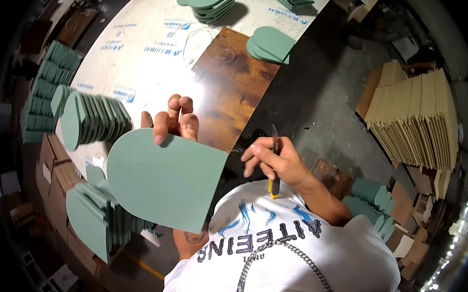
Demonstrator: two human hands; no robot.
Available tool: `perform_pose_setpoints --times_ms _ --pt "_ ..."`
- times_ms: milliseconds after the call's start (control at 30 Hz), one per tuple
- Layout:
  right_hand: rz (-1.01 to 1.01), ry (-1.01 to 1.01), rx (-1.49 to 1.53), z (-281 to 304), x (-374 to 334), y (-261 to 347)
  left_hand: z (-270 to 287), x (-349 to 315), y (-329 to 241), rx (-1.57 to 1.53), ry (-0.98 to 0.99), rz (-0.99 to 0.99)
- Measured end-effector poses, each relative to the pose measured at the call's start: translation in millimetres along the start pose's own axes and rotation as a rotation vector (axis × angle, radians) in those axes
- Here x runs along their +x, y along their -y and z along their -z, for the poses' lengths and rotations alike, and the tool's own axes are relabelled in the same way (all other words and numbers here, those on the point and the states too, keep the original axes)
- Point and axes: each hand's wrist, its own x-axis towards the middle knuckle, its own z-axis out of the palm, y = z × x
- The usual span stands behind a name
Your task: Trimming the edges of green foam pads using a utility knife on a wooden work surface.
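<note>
My left hand (177, 120) grips a green board (167, 178) by its upper edge, thumb and fingers on either side. One end of the board is rounded, the other straight, and its flat face is tilted toward me. Just right of the board's straight end, my right hand (282, 156) is closed around a utility knife (274, 188) with a black-and-yellow handle. Its dark narrow tip points up past the fingers, apart from the board. Part of the left palm is hidden behind the board.
A white printed tabletop (148, 23) has a brown wood-grain panel (241, 82) at its edge. Stacked green boards (97, 119) stand at left, with more piles (213, 7) at the far side and a pile (271, 42) near the right edge. Tan panels (412, 121) stand on the right.
</note>
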Motion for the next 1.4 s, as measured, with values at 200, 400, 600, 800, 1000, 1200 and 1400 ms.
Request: perform_pose_setpoints --times_ms 200,400,600,800,1000,1200,1400 --pt "0.097 -0.15 0.227 97.5 55.0 8.3 49.6 115.1 65.3 -0.051 -0.256 0.028" --pt "-0.013 -0.233 0.34 252.7 165.0 44.5 142.7 276.6 164.9 0.482 -0.475 0.204" --pt "0.234 -0.567 0.141 463.0 300.1 115.7 315.4 248.1 208.1 1.465 -1.012 0.663" --pt "0.33 -0.728 0.092 559.0 389.9 154.4 299.8 254.6 246.0 0.787 -1.212 0.86" --pt "0.064 -0.827 0.122 574.4 392.7 113.4 320.6 247.3 250.2 0.539 -1.17 0.627" --pt "-0.324 -0.492 -0.211 506.6 337.6 51.0 309.5 252.5 245.2 0.659 -1.148 0.625" --pt "-0.269 -0.328 -1.046 419.7 323.4 -1.8 289.3 272.6 232.7 1.221 -1.098 0.65"
